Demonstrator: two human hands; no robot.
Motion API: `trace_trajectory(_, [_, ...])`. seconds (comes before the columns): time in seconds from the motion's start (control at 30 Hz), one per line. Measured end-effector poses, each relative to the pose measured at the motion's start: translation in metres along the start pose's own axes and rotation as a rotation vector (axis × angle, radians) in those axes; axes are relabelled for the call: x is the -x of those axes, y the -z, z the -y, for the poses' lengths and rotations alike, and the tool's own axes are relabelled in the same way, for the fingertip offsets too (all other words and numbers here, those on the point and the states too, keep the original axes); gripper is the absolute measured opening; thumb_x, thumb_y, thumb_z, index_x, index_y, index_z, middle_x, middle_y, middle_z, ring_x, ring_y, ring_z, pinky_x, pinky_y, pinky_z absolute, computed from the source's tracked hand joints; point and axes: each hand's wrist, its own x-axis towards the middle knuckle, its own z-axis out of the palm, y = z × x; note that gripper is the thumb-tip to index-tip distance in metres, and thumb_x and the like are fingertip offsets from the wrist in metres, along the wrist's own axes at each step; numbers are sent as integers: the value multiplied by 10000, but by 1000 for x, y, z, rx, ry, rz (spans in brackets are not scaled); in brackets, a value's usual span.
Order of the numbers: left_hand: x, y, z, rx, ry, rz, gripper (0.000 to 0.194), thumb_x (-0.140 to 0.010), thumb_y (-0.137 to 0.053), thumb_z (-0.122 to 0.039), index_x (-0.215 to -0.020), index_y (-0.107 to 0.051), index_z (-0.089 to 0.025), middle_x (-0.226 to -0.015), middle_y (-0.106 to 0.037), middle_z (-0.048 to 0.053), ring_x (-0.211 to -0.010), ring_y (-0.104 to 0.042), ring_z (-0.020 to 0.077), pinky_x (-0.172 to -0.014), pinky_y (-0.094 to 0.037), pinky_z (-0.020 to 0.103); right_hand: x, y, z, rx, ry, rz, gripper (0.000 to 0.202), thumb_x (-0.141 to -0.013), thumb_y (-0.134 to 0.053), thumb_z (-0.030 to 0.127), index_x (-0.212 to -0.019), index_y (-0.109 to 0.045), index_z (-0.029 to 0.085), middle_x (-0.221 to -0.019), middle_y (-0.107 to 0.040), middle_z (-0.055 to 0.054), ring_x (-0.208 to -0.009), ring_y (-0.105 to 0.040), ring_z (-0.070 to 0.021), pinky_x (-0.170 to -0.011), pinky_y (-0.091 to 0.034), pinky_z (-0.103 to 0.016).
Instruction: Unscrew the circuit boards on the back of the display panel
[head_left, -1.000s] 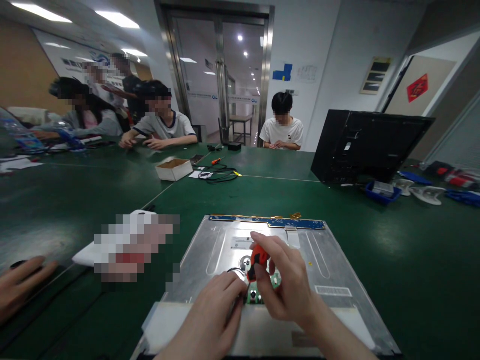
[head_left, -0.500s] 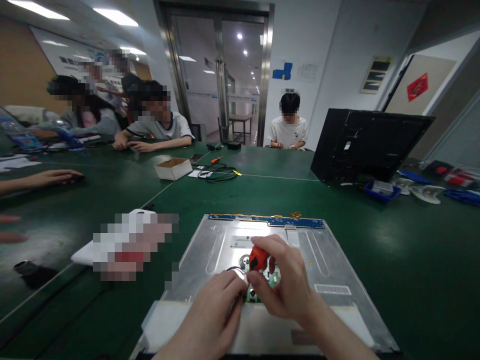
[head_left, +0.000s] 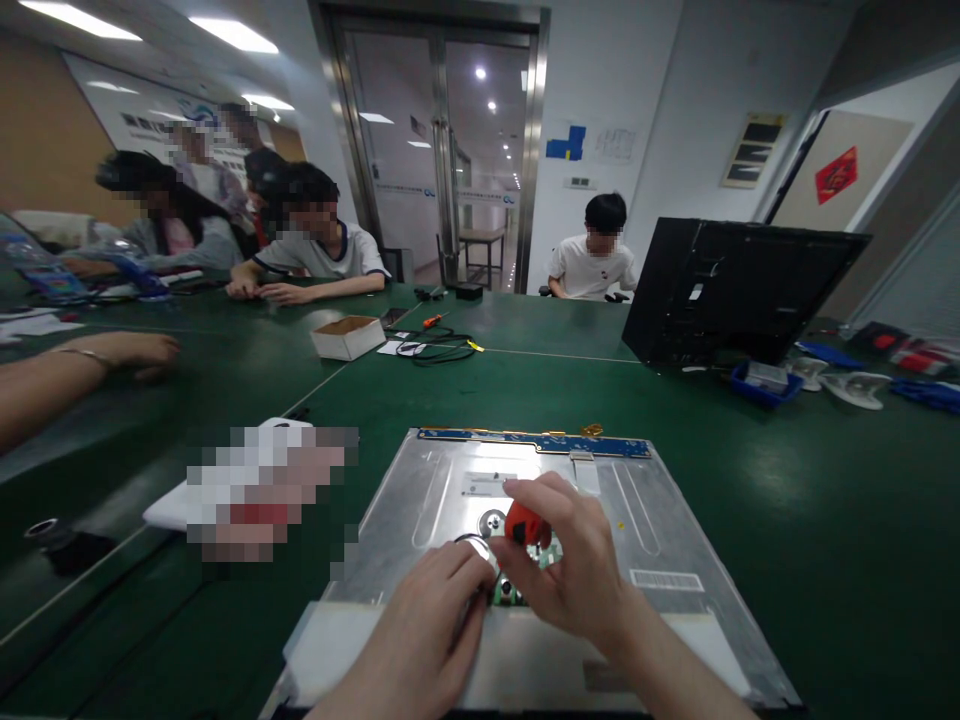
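A flat silver display panel [head_left: 570,660] lies back side up before me, a blue circuit strip [head_left: 600,446] along its far edge. My right hand [head_left: 574,560] is closed round the orange and black handle of a screwdriver [head_left: 523,522], which stands over a small green circuit board [head_left: 508,590] at the panel's middle. Its tip is hidden behind my fingers. My left hand [head_left: 431,610] is closed beside the board, fingertips near the screwdriver; what they pinch is hidden. A thin dark cable [head_left: 469,538] curves just beyond the left fingers.
A black monitor [head_left: 735,290] stands at the back right, near a blue tray [head_left: 765,382]. Farther off lie an open white box [head_left: 347,338], a coiled black cable [head_left: 442,347] and another screwdriver [head_left: 432,321]. At the left, another person's arm [head_left: 82,370] reaches over the green table [head_left: 525,390].
The screwdriver handle has turned and shifted slightly right in my right hand. My left hand stays put. The other person's arm at left has moved, and the person at the back has leaned right.
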Motion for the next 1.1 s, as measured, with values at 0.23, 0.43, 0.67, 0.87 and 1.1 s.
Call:
trace_trajectory(0.23, [0, -1, 0, 7, -5, 8, 222, -877, -445, -109, -935, -632, -214, -920, -651, 79, -837, -619, 226, -750, -529, 316, 2, 3, 2, -32, -28, 48, 351, -992, -465, 282, -1331, -457, 192, -838, -652, -31, -657, -594, -155, -515, -469, -269])
trace_trajectory(0.43, [0, 1, 0, 3, 14, 61, 217, -908, -403, -120, -900, -602, -206, -921, -649, 84, -843, -613, 232, -716, -514, 321, 4, 5, 0, -88, -70, 84, 490, -926, -444, 166, -1414, -416, 191, -983, -684, -68, -758, -637, -177, -598, -548, -306])
trace_trajectory(0.67, [-1, 3, -3, 15, 19, 24, 225, -882, -445, -122, -926, -643, -218, -917, -651, 82, -852, -617, 233, -772, -535, 328, 2, 1, 0, -42, -29, 15, 371, -942, -504, 207, -1311, -473, 201, -836, -634, -26, -653, -583, -156, -488, -444, -257])
trace_trajectory(0.87, [0, 0, 0, 8, 4, -4, 230, -862, -457, -104, -931, -647, -214, -904, -656, 79, -823, -626, 230, -727, -532, 314, 2, 0, -1, 21, -13, -16, 283, -1003, -518, 375, -1231, -489, 210, -811, -632, -15, -616, -570, -146, -486, -428, -256])
trace_trajectory(1.1, [-2, 2, -4, 21, 13, 20, 205, -880, -449, -116, -902, -629, -211, -908, -651, 79, -832, -619, 228, -732, -527, 314, 2, 4, 3, -46, -50, 70, 427, -944, -449, 201, -1370, -439, 179, -922, -664, -62, -700, -619, -166, -548, -526, -289])
